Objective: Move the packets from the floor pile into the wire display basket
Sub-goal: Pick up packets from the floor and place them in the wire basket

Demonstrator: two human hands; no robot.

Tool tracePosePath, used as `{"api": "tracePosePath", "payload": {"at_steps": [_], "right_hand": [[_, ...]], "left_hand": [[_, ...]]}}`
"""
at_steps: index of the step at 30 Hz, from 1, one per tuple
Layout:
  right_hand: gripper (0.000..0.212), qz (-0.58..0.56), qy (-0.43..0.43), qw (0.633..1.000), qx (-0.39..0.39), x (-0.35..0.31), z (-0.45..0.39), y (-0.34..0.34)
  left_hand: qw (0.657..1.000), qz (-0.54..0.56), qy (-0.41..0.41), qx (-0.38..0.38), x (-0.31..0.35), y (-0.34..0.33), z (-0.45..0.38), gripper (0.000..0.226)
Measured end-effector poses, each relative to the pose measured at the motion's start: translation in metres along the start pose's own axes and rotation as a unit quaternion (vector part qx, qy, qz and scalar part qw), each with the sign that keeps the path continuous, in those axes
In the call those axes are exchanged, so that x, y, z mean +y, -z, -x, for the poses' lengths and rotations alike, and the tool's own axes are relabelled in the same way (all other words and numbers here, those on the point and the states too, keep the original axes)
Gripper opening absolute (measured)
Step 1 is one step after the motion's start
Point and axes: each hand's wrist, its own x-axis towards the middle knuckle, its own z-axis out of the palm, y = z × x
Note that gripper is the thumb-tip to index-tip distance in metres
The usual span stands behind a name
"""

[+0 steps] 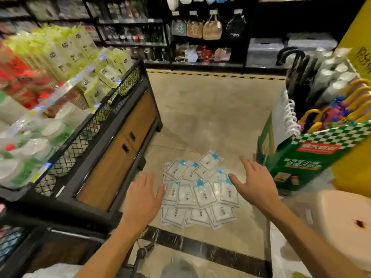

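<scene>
**Both hands held over the floor pile of packets**

Shop aisle with a beige tiled floor [210, 109] crossed by a yellow-and-black hazard stripe at the far end and a dark marble strip near the viewer. White flat plastic packets with blue top tabs [198, 189] lie in an overlapping pile on the floor, between the two outstretched arms. Left hand [141, 199] is seen over the left edge of the pile, palm down, fingers straight and together, gripping nothing. Right hand [254, 182] is seen over the right edge, its fingers [248, 166] spread and straight, likewise holding nothing. Whether either hand touches a packet cannot be told. To the left stands the black wire-mesh display basket [94, 125], mounted on a wooden-panelled cabinet with black frame [120, 157]; it holds pale green pouches [70, 53] and white bagged goods [30, 149], blurred. To the right, near the pile, sits a green-and-white chequered cardboard carton [307, 157], with yellow-handled umbrellas [357, 97] behind it. Hanging fabric bags [204, 29] occupy the dark back shelving.
</scene>
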Motion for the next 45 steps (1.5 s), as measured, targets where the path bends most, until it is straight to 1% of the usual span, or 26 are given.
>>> {"api": "tracePosePath", "payload": {"at_steps": [2,5,9,14,17,20,22,26,30,32,35,39,43,45], "right_hand": [[0.076,0.001,-0.013,1.0,0.007,0.008,-0.012,-0.01],[0.079,0.004,-0.035,0.999,-0.018,0.014,-0.036,-0.027],[0.08,0.018,-0.055,0.998,-0.038,0.012,-0.071,-0.052],[0.081,0.025,-0.072,0.995,-0.063,0.001,-0.122,-0.086],[0.081,0.026,-0.066,0.995,-0.066,-0.001,-0.15,-0.124],[0.083,0.034,-0.062,0.994,-0.083,0.005,-0.188,-0.174],[0.084,0.037,-0.058,0.993,-0.097,0.014,-0.214,-0.217],[0.086,0.026,-0.048,0.989,-0.139,0.04,-0.254,-0.327],[0.088,0.045,-0.013,0.982,-0.184,0.074,-0.285,-0.452],[0.091,0.052,-0.012,0.978,-0.202,0.093,-0.296,-0.516],[0.093,0.026,-0.024,0.979,-0.2,0.116,-0.312,-0.608],[0.098,0.017,-0.029,0.978,-0.207,0.143,-0.323,-0.715],[0.112,0.03,-0.038,0.974,-0.221,0.167,-0.332,-0.807],[0.121,0.034,-0.043,0.976,-0.21,0.175,-0.335,-0.84]], "left_hand": [[1.0,0.0,-0.01,-0.012,0.002,-0.011,-0.022,0.072],[0.999,0.012,-0.007,-0.038,0.002,-0.03,-0.06,0.065],[0.996,0.025,-0.016,-0.09,-0.005,-0.059,-0.112,0.066],[0.992,0.022,-0.029,-0.121,-0.022,-0.102,-0.179,0.069],[0.991,0.027,-0.016,-0.127,-0.035,-0.136,-0.211,0.07],[0.989,0.04,0.006,-0.141,-0.048,-0.19,-0.244,0.075],[0.988,0.036,0.022,-0.146,-0.058,-0.233,-0.261,0.08],[0.983,0.029,0.045,-0.175,-0.077,-0.338,-0.293,0.071],[0.98,0.008,0.057,-0.189,-0.101,-0.464,-0.32,0.068],[0.979,0.002,0.067,-0.191,-0.11,-0.53,-0.329,0.068],[0.975,0.007,0.094,-0.201,-0.124,-0.623,-0.346,0.07],[0.977,-0.015,0.091,-0.192,-0.149,-0.729,-0.365,0.073],[0.977,-0.037,0.089,-0.192,-0.166,-0.815,-0.386,0.081],[0.98,-0.032,0.095,-0.174,-0.171,-0.845,-0.394,0.086]]}}
